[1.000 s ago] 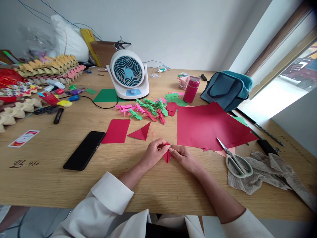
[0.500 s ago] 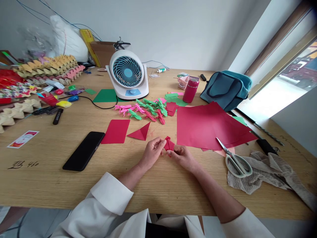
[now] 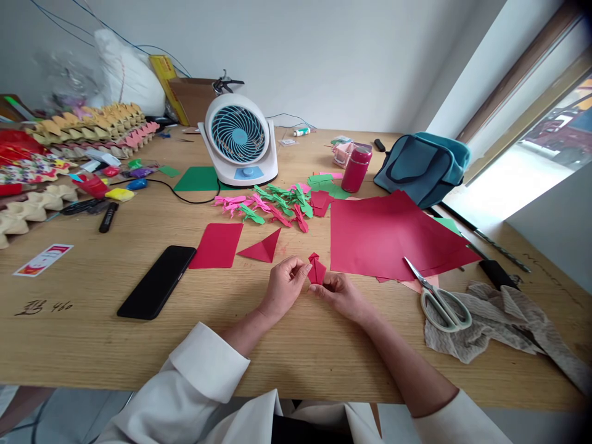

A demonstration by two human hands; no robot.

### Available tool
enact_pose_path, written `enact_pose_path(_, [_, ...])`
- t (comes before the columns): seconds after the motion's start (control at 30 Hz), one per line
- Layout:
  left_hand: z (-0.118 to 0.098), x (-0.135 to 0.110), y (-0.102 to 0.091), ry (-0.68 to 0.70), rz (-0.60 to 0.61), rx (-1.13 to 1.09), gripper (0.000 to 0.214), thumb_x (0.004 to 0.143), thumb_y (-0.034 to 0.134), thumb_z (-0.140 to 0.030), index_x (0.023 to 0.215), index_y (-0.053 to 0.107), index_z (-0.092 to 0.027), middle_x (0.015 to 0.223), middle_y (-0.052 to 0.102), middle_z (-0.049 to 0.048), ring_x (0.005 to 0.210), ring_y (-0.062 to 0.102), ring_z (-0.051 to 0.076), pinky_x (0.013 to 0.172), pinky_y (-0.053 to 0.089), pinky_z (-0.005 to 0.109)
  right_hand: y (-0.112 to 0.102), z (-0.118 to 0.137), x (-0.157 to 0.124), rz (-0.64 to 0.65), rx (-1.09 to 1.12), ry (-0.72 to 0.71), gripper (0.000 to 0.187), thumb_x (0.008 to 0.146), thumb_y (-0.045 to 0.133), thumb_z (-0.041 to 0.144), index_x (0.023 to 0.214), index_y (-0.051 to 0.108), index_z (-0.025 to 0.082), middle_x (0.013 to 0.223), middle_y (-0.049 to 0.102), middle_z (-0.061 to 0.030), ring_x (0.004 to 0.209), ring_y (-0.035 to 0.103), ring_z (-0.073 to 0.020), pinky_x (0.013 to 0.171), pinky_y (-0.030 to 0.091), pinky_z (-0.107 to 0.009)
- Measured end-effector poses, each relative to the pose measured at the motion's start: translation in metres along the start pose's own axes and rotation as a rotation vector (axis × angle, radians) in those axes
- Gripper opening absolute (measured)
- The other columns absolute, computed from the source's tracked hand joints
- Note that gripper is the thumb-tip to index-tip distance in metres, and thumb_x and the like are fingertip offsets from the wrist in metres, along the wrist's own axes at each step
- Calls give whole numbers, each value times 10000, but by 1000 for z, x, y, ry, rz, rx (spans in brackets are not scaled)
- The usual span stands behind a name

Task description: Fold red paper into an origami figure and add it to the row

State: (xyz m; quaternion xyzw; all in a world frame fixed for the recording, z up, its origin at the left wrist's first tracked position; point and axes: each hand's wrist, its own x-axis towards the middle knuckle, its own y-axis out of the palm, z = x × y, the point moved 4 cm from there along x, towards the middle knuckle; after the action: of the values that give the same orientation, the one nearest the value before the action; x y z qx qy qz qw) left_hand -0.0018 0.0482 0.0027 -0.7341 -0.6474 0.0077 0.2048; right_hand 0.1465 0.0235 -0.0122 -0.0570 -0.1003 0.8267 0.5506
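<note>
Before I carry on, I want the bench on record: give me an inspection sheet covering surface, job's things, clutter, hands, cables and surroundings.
Surface: wooden table, handwriting at left.
Job's things: folded red paper; red triangle and red sheet beyond it; paper figures farther back.
Clutter: phone at left; scissors partly on a cloth at right; fan, bottle and bag farther back.
Hands: left hand and right hand both grip the folded red paper.
Cables: black cord near the fan; blue wires by the wall.
Surroundings: wall behind; window at right.
</note>
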Motion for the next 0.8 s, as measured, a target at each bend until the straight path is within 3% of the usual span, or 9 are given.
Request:
enact_pose_path(0.23, [6, 1, 3, -89, 75, -135, 319, 885, 578, -424, 692, 537, -174, 592, 474, -44, 526, 454, 95, 509, 379, 209, -2, -6, 0, -11, 20, 17, 406, 849, 639, 535, 691, 578, 166, 641, 444, 27, 604, 393, -112, 563, 305, -247])
enact_pose_path(0.4, [9, 2, 0, -75, 15, -115, 342, 883, 585, -421, 657, 498, -179, 562, 436, -54, 514, 433, 88, 512, 370, 208, -2, -1, 0, -8, 12, 16, 424, 850, 648, 513, 639, 507, 173, 634, 385, 40, 592, 344, -98, 538, 282, -236])
enact_pose_path(0.63, [17, 5, 2, -119, 25, -204, 355, 868, 604, -464, 682, 515, -176, 590, 451, -57, 501, 426, 77, 484, 392, 194, -3, -3, 0, -21, -71, -2, 434, 860, 622, 546, 679, 653, 152, 649, 559, -3, 622, 490, -131, 582, 363, -247])
enact_pose_path(0.8, [20, 3, 8, -170, 118, -330, 341, 850, 628, -491, 769, 589, -162, 645, 534, -38, 524, 474, 83, 487, 421, 197, -4, -3, 0, -35, -30, 20, 466, 846, 625, 579, 674, 658, 146, 638, 551, 0, 609, 466, -124, 568, 348, -245])
